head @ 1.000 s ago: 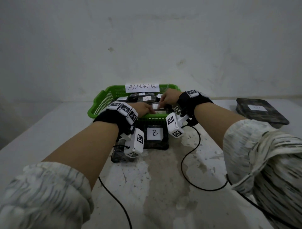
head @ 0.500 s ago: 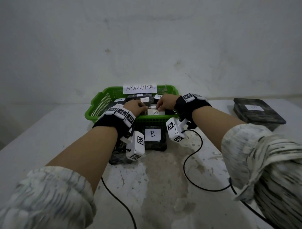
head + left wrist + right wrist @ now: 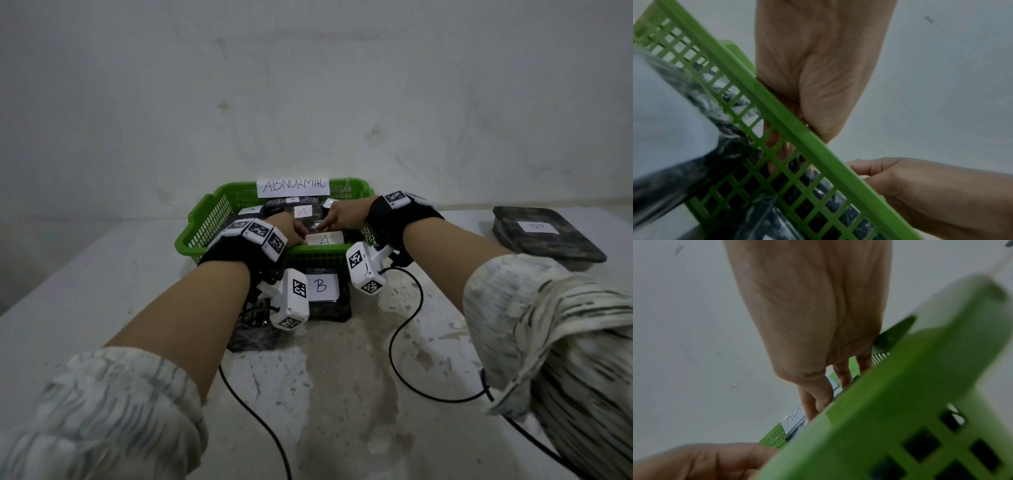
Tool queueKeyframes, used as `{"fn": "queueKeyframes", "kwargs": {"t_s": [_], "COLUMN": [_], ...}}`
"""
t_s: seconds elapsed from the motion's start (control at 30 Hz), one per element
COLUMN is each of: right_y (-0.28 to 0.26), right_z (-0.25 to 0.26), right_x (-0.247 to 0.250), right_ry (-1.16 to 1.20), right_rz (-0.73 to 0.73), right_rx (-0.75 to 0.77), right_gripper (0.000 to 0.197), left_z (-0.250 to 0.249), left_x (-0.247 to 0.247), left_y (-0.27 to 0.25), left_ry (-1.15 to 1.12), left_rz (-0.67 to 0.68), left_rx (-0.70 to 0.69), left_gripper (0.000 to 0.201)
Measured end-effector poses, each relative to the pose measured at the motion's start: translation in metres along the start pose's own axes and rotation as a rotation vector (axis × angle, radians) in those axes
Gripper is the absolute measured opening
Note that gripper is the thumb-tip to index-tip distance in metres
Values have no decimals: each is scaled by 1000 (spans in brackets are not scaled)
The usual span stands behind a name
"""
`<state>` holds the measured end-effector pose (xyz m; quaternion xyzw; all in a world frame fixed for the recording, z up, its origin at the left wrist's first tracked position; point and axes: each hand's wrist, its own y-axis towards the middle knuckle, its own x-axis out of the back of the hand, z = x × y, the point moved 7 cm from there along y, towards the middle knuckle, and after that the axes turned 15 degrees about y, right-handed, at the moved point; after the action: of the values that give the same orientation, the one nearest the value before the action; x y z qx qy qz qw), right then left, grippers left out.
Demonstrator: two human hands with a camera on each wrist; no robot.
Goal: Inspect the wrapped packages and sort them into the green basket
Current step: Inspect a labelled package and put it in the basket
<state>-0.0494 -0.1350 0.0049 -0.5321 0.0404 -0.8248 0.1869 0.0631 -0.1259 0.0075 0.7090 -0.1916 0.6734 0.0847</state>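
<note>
The green basket [image 3: 320, 253] stands at the back of the table with a paper sign reading ABNORMAL [image 3: 293, 186] on its far wall. Both my hands reach over its front rim. Low inside the basket sits a dark wrapped package with a white label A [image 3: 323, 239]. My left hand [image 3: 299, 236] holds its left edge and my right hand [image 3: 325, 224] its far edge. In the left wrist view my left fingers [image 3: 777, 146] show through the basket mesh [image 3: 777, 104]. The basket's rim [image 3: 900, 386] hides my right fingertips in the right wrist view.
Several other dark packages labelled A [image 3: 303, 210] lie deeper in the basket. A package labelled B [image 3: 322, 286] lies on the table before the basket, another dark one [image 3: 253, 329] under my left wrist. A larger labelled package [image 3: 541, 236] sits far right. Black cables [image 3: 404, 342] trail over the table.
Both hands have lowered the package labelled A over the front rim and down into the basket. Its label now lies face up.
</note>
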Motion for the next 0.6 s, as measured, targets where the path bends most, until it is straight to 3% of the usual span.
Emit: {"fn": "queueKeyframes", "kwargs": {"t_s": [0.33,0.6], "right_y": [31,1], "right_z": [-12,0], "right_x": [-11,-1], "right_ry": [-36,-71], "right_rz": [22,139], "right_rx": [-125,-139], "right_gripper": [32,43], "left_z": [-10,-12], "left_x": [-1,0], "left_y": [6,8], "left_ry": [114,200], "left_rz": [94,37], "left_rx": [-89,-116], "left_gripper": [39,39]}}
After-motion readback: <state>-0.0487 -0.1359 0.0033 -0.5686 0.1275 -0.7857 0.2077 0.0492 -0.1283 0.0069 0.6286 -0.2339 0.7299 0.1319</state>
